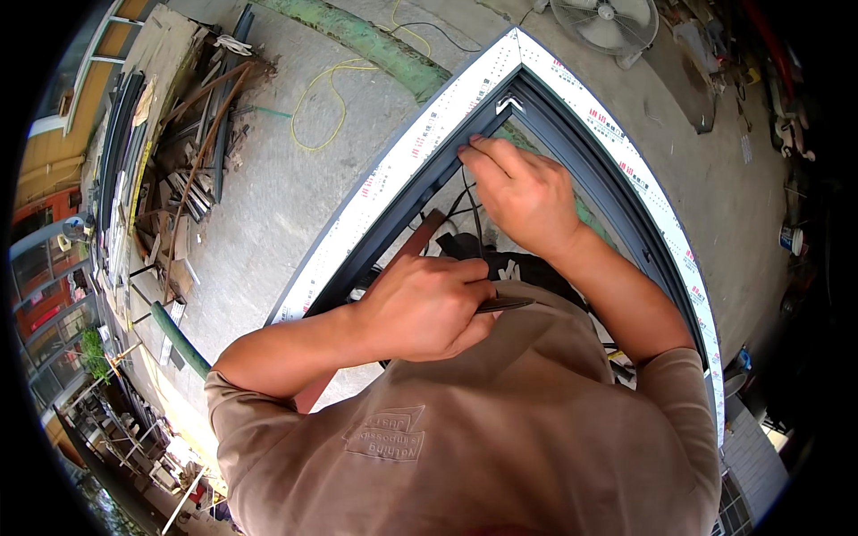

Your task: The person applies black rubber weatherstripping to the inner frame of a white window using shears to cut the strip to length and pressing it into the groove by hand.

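A dark grey window frame (438, 116), its outer faces covered in white printed film, stands around my arms with its corner pointing away from me. My right hand (527, 196) presses its fingertips against the inner groove of the left-hand side, close to that corner. From these fingers a thin black strip (475, 207), like a rubber gasket, hangs down inside the frame. Nearer my chest, my left hand (424, 308) is closed around a dark, pointed tool (506, 305); its tip sticks out to the right, and the rest is hidden by the fist. A small white bracket (510, 104) sits in the inner corner.
Beyond the frame a thick green pipe (357, 40) lies across the concrete floor, with a yellow cord (332, 85) looped beside it. A large fan (605, 16) stands at the far right. Scrap wood and long profiles (183, 179) are piled on the left.
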Action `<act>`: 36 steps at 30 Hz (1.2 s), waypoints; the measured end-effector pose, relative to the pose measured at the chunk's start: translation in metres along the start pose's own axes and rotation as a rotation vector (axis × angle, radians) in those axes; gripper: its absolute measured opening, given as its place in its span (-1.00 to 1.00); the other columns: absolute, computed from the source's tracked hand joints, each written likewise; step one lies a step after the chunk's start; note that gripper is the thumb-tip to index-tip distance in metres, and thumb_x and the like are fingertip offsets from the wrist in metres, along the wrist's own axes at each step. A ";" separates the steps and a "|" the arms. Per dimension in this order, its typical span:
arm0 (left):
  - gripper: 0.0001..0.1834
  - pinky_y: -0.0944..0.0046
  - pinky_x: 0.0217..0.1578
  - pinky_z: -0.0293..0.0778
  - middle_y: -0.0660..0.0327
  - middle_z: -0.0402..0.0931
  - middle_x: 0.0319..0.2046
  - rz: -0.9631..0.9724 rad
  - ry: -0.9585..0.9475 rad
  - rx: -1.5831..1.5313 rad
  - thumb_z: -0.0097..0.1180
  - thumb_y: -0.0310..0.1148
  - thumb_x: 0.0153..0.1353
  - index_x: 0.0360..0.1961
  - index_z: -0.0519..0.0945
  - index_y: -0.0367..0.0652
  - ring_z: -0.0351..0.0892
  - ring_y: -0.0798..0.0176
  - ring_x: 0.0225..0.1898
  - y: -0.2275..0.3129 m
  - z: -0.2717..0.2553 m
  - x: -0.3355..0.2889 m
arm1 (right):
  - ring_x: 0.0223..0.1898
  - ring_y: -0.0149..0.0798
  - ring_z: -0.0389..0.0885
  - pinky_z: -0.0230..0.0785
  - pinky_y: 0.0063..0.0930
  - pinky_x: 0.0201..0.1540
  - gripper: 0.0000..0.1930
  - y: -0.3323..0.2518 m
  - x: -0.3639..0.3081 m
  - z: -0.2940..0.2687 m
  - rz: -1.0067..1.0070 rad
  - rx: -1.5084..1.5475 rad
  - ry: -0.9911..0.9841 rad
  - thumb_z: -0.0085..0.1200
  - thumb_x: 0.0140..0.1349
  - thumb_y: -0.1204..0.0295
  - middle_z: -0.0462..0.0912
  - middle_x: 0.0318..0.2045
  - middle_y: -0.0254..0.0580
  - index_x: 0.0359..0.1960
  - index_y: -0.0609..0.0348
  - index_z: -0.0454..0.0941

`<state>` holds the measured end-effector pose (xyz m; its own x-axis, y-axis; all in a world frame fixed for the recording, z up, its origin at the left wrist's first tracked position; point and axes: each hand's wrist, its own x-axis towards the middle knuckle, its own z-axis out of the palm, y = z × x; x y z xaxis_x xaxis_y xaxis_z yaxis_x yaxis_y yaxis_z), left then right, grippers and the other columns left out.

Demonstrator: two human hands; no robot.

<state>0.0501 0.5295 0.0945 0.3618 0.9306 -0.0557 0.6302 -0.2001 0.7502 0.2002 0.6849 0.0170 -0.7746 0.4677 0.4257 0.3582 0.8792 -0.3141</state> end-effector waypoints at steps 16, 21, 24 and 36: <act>-0.75 0.01 -0.39 0.66 0.17 0.55 -0.38 0.058 0.056 0.036 0.30 -0.20 0.26 -0.39 0.73 -0.18 0.74 0.04 -0.39 -0.005 0.015 -0.004 | -0.24 -0.26 0.82 0.68 -0.36 -0.24 -0.59 -0.016 -0.012 0.014 -0.194 0.079 -0.011 0.29 0.20 0.49 0.81 -0.03 -0.29 0.12 0.07 0.79; -0.75 -0.02 -0.42 0.65 0.16 0.55 -0.41 0.051 0.069 0.022 0.30 -0.21 0.22 -0.46 0.69 -0.18 0.74 0.04 -0.39 -0.007 0.017 -0.005 | -0.23 -0.21 0.85 0.71 -0.35 -0.25 -0.56 -0.015 -0.004 0.014 -0.222 0.099 -0.008 0.33 0.13 0.65 0.80 -0.14 -0.26 0.08 0.04 0.83; -0.70 -0.01 -0.39 0.71 0.11 0.63 -0.48 0.095 0.057 0.140 0.24 -0.24 0.21 -0.56 0.68 -0.23 0.76 0.00 -0.43 -0.005 0.014 -0.007 | -0.24 -0.21 0.86 0.71 -0.37 -0.26 -0.58 -0.017 0.000 0.012 -0.227 0.073 -0.039 0.33 0.15 0.65 0.79 -0.14 -0.25 0.06 0.04 0.84; -0.76 0.02 -0.38 0.68 0.13 0.58 -0.46 0.079 0.101 0.006 0.27 -0.26 0.14 -0.52 0.68 -0.22 0.73 0.05 -0.43 -0.009 0.034 -0.010 | -0.32 -0.19 0.81 0.70 -0.37 -0.30 -0.53 -0.029 -0.013 0.019 -0.184 0.023 -0.073 0.31 0.20 0.54 0.76 0.01 -0.17 0.16 -0.15 0.81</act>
<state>0.0641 0.5114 0.0663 0.3394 0.9380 0.0701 0.6071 -0.2754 0.7454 0.1902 0.6517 0.0040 -0.8618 0.2912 0.4154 0.1963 0.9465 -0.2562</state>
